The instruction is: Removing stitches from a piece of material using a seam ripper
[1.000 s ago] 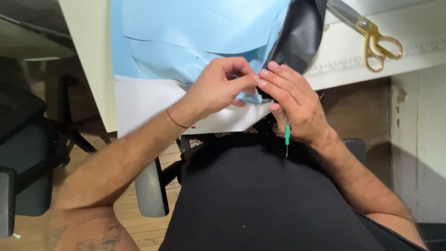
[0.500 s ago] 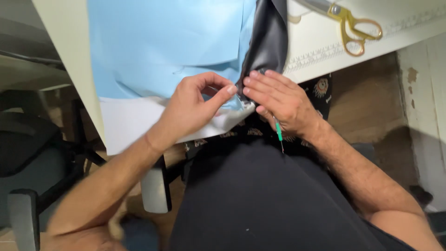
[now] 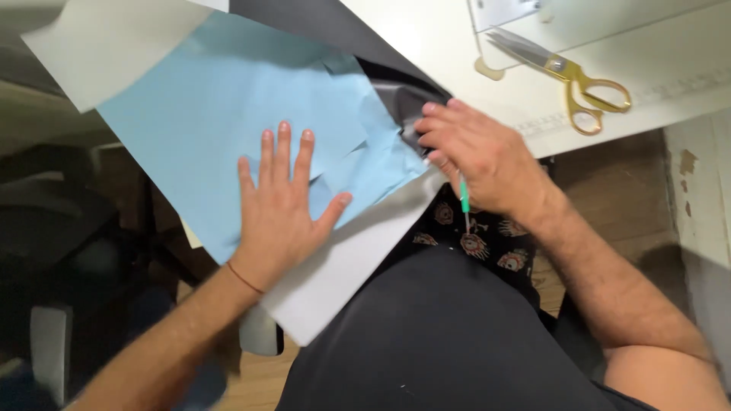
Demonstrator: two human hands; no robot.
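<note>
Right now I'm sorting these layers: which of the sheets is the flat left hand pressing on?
The light blue sheet; the left hand lies spread on it, while the white sheet sits underneath and the black sheet behind.

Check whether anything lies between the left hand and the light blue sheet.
Nothing visible does: the left hand lies flat, fingers spread, directly on the light blue sheet. The right hand pinches the dark fabric at the sheet's edge.

The right hand is motion-blurred; its fingertips cover the edge of the black sheet of material, so the grip cannot be judged. The thin green-handled tool is mostly hidden under that hand. The light blue paper sheet is partly covered by the flat left hand. The black sheet is cut off at the far edge.
</note>
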